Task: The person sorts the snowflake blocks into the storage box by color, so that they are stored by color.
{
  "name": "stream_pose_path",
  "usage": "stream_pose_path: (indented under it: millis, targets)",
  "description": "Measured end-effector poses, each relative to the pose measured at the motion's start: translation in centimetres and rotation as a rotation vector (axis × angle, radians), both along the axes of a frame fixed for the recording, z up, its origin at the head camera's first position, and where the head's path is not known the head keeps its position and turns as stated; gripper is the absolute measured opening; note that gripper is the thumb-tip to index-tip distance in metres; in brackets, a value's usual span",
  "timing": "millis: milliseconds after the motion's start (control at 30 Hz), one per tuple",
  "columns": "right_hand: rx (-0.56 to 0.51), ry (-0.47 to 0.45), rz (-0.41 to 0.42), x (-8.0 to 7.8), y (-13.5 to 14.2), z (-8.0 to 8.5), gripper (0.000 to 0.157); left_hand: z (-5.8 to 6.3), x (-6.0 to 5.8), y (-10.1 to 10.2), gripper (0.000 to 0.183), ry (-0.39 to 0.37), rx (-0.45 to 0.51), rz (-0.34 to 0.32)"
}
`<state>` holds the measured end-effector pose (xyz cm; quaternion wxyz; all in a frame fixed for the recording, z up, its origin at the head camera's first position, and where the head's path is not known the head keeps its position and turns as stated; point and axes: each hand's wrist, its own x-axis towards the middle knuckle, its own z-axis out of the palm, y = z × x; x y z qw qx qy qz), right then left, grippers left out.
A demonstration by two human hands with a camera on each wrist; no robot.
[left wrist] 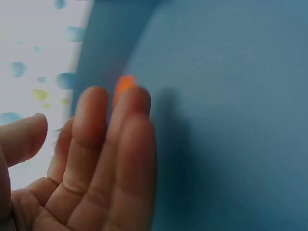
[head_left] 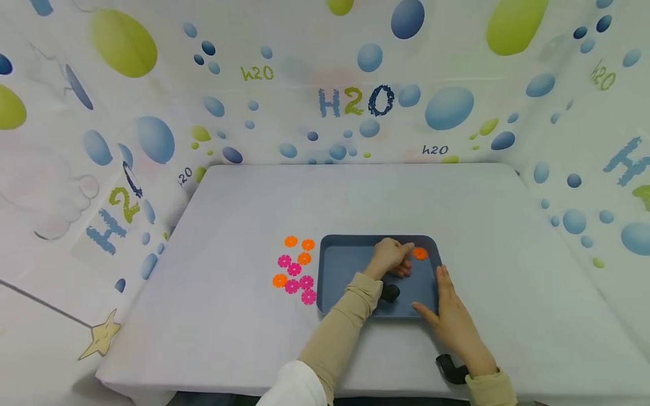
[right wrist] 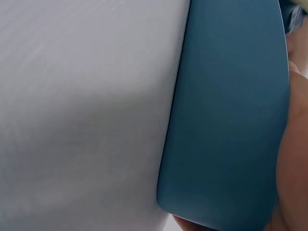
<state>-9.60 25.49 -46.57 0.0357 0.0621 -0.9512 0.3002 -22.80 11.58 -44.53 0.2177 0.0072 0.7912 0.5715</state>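
Note:
A blue-grey tray [head_left: 350, 246] lies on the white table. My left hand [head_left: 392, 256] is over the tray's right half, its fingertips beside an orange flower-shaped disc [head_left: 419, 254]. In the left wrist view the fingers [left wrist: 132, 159] are relaxed, the thumb stands apart, and the orange disc [left wrist: 126, 83] shows just past the fingertips. My right hand [head_left: 457, 321] is at the tray's right end, its straight fingers along the side and the thumb spread toward the front right corner. The tray's outer wall [right wrist: 226, 115] fills the middle of the right wrist view.
Left of the tray lie several loose discs, orange ones [head_left: 290, 241] and pink ones [head_left: 294, 269]. A black wrist camera [head_left: 390, 293] sits at the left wrist, another [head_left: 451, 369] at the right. A patterned cloth [head_left: 284, 113] hangs behind the table.

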Motion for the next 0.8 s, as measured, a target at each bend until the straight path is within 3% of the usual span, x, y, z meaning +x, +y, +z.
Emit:
stream_pose_path:
  millis: [133, 200, 267, 367, 467, 600, 800]
  targets:
    - [-0.009, -0.032, -0.02, 0.2, 0.3, 0.0, 0.097, 2.1, 0.6, -3.2, 0.033, 0.127, 0.022, -0.05]
    - [-0.02, -0.038, -0.024, 0.3, 0.4, -0.1, 0.098, 3.2, 1.0, -5.3, 0.03, 0.174, 0.058, -0.039]
    - [-0.026, -0.043, -0.025, 0.4, 0.5, 0.1, 0.098, 4.0, 1.3, -7.7, 0.027, 0.225, 0.091, 0.002]
    - [-0.029, -0.055, -0.018, 0.4, 0.6, 0.2, 0.099, 4.5, 1.8, -11.6, 0.024, 0.27, 0.132, 0.127]
    - [-0.029, -0.071, -0.001, 0.3, 0.6, 0.5, 0.099, 3.8, 2.3, -15.5, 0.023, 0.295, 0.136, 0.275]
    - [-0.042, -0.069, 0.017, 0.1, 0.4, 0.3, 0.099, 2.0, 3.2, -20.0, 0.024, 0.278, 0.073, 0.449]
    - [-0.052, -0.061, 0.023, 0.0, -0.2, -0.1, 0.098, -0.1, 4.7, -23.9, 0.025, 0.194, -0.054, 0.588]
